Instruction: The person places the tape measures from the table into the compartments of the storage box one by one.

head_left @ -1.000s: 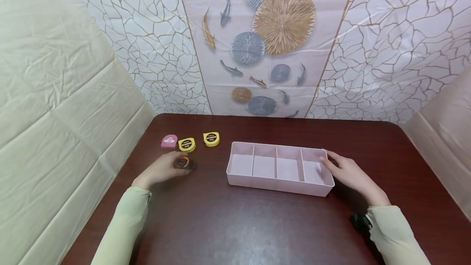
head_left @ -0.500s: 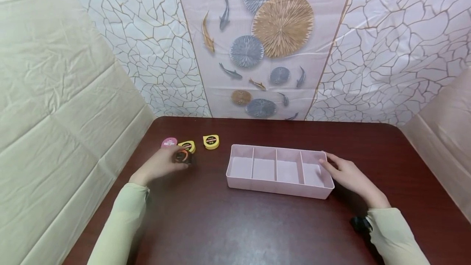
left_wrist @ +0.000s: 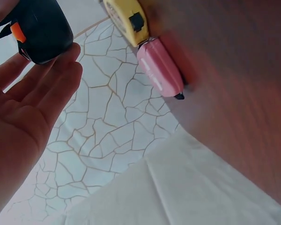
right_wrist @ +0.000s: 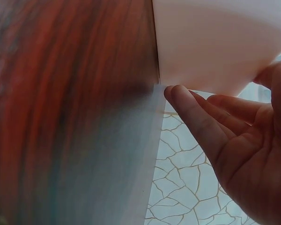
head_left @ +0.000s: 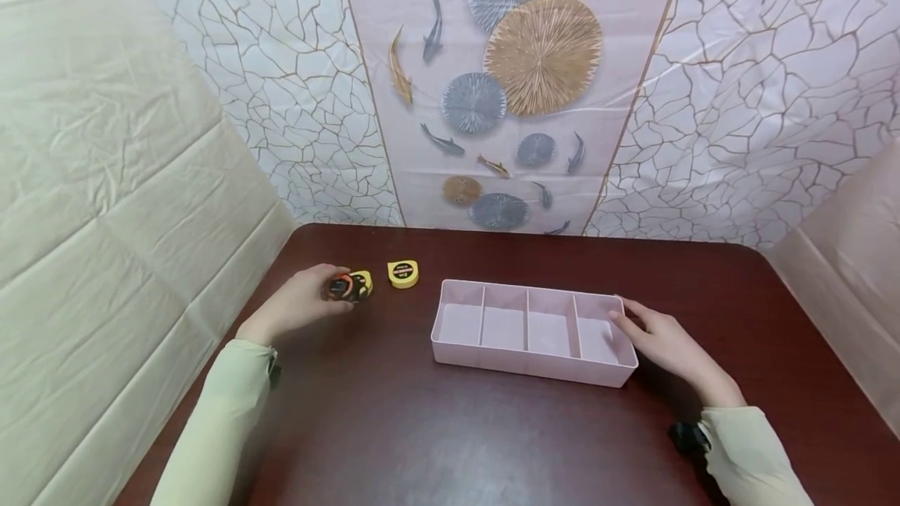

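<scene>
My left hand holds a black tape measure with orange parts, raised above the table in the left wrist view. Just beyond it lies a yellow tape measure, partly covered in the head view. A pink tape measure stands beside that yellow one in the left wrist view; from the head, my hand hides it. Farther right is a second yellow tape measure. With thumb inside and fingers outside, my right hand grips the right end wall of a pale pink divided box.
The box's compartments run side by side, split by thin dividers. Dark red-brown tabletop spreads in front of it. A patterned cloth wall rises at the back, and a beige cloth borders the left side.
My left hand has moved away from me and slightly left with the black tape measure, covering the pink one in the head view. The right hand stays on the box.
</scene>
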Available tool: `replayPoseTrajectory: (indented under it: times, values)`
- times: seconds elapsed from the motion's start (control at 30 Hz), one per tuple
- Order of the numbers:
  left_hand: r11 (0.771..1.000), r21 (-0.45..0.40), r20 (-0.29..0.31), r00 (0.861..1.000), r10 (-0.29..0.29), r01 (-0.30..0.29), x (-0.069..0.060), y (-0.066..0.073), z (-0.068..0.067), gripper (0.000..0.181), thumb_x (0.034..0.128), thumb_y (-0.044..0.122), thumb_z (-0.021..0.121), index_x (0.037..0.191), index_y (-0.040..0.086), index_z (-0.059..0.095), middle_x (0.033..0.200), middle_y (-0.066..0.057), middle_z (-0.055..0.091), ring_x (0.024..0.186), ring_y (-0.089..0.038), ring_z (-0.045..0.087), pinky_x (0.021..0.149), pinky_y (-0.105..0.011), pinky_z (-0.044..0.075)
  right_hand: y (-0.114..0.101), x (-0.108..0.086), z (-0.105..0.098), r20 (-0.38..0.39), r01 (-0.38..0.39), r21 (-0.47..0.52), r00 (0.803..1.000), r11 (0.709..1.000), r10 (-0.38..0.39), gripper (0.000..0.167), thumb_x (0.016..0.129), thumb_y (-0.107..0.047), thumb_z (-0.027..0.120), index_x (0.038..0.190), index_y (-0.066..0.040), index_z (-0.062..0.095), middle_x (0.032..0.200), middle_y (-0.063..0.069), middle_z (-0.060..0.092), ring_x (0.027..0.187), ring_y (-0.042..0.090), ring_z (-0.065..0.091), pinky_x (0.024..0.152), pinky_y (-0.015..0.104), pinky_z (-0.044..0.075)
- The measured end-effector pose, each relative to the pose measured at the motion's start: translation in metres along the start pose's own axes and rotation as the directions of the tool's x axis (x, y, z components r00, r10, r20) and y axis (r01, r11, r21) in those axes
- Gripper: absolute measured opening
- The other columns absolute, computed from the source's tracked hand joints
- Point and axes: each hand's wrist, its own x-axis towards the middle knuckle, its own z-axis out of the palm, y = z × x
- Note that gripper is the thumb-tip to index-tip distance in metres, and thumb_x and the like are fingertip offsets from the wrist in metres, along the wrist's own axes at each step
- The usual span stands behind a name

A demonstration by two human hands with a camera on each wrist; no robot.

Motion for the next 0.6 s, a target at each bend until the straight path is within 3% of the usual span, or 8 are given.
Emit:
replayPoseTrajectory:
  times: [0.17, 0.6]
  values:
    - [1.0, -0.004, 0.0, 1.0, -0.022, 0.022, 0.004, 0.004, -0.012, 0.064, 0.0829, 0.026, 0.083, 0.137, 0.003, 0.058, 0.118, -0.008, 0.064, 0.095, -0.02, 0.064, 0.086, -0.041, 0.052, 0.0, 0.002, -0.002, -0.008, 0.001, 0.002, 1.0, 1.0, -0.001, 0.072, 0.106, -0.046, 0.047, 0.15, 0.01, 0.036, 0.144, 0.038, 0.042, 0.131, 0.054, 0.044, 0.101, 0.067, 0.038]
    - [0.999, 0.043, -0.024, 1.0, -0.007, 0.008, 0.007, 0.015, -0.036, 0.065, 0.0826, 0.029, 0.081, 0.138, 0.004, 0.058, 0.12, -0.007, 0.064, 0.098, -0.021, 0.06, 0.089, -0.04, 0.048, 0.003, 0.0, 0.002, 0.002, 0.001, 0.005, 1.0, 1.0, -0.001, 0.072, 0.106, -0.046, 0.047, 0.15, 0.01, 0.037, 0.144, 0.038, 0.043, 0.13, 0.053, 0.045, 0.101, 0.067, 0.039]
